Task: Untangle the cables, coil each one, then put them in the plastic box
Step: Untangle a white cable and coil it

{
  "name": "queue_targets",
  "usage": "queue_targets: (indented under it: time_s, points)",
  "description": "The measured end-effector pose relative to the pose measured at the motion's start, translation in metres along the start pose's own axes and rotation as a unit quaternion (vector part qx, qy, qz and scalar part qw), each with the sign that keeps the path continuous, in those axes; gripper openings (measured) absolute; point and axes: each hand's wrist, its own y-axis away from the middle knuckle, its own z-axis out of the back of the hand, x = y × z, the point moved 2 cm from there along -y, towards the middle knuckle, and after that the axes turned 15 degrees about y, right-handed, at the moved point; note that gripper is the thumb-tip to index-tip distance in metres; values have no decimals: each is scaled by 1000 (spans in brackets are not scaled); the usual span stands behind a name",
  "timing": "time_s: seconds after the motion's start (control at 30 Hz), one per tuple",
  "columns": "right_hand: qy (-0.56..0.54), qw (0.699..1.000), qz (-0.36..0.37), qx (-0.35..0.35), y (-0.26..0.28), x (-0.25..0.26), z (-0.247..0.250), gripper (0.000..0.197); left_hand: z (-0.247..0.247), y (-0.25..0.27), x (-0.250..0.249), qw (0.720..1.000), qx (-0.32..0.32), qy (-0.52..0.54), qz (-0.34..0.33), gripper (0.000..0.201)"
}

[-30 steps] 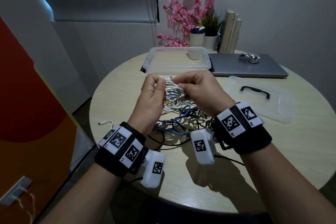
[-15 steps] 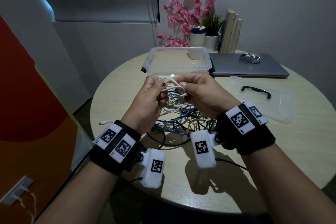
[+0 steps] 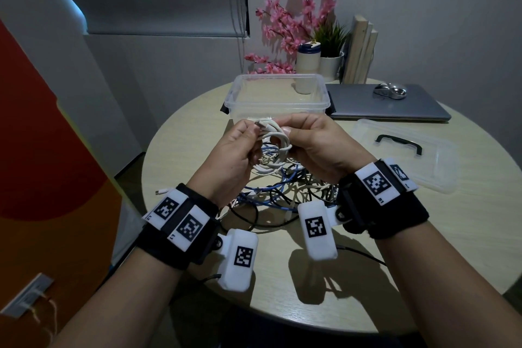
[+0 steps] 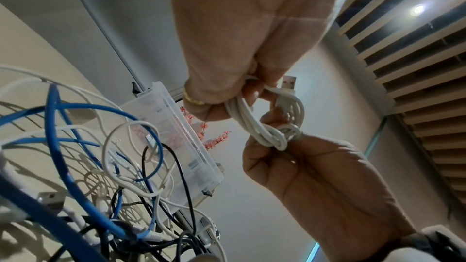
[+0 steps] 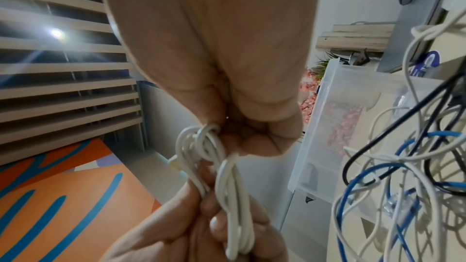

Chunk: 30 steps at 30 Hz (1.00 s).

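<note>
Both hands up over the worktop (image 3: 367, 248), w/ a coiled white cable (image 3: 275, 140) held between them, clear of the surface. Left hand (image 3: 234, 158) pinches the coil on its left side, thumb & fingers curled on the strands near the USB plug (image 3: 261, 123), which sticks out at the top of the coil. Right hand (image 3: 316, 144) grips the coil's right side, fingers curled round the bundle. Left wrist view: several loops of white cable (image 4: 267, 123) w/ a turn wrapped across them, USB plug (image 4: 288, 83) poking up past the fingers. Right wrist view: same white cable (image 5: 227, 182) running between both hands.

Under the hands, approx. mid-worktop, lies the tangled pile of cables (image 3: 282, 192): blue, black & white strands all crossing, some loops standing up. One white connector end (image 3: 161, 191) trails toward the left edge.

Plastic box (image 3: 278, 93) sits open toward the far edge, just beyond the hands. Its lid (image 3: 409, 155) w/ black handle lies flat on the right side. Closed laptop (image 3: 387, 104) right of the box at the far-right edge, w/ a mouse (image 3: 389, 90) on top.
</note>
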Motion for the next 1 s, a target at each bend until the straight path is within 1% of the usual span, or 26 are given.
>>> queue_targets:
  time_s: [0.1,0.2,0.27,0.3,0.33,0.5,0.8,0.87,1.0]
  points:
    - [22,1000,5,-19,2,1,0,22,0,-2,0,997,-35,-69,-9,24]
    - [65,997,-12,-36,3,1,1,19,6,-6,3,986,-83,-147,-11,26]
    - [86,996,-15,-26,5,0,-1,33,10,-8,5,978,-109,-179,-8,28]
    - [85,996,-8,-23,5,0,-2,40,11,-9,6,976,-116,-183,-5,28]
    - [87,996,-3,-24,5,0,-3,43,11,-10,7,976,-119,-182,-1,28]
    - [85,996,-1,-30,3,-2,-1,40,9,-8,9,977,-111,-179,17,28]
    - [96,995,-11,18,4,-1,1,38,6,-7,12,984,-102,-142,41,25]
    - [112,993,-14,16,3,-2,-1,35,7,-8,14,982,-109,-147,40,24]
    - [161,987,-17,-5,3,-5,-6,23,10,-9,18,975,-128,-176,36,24]
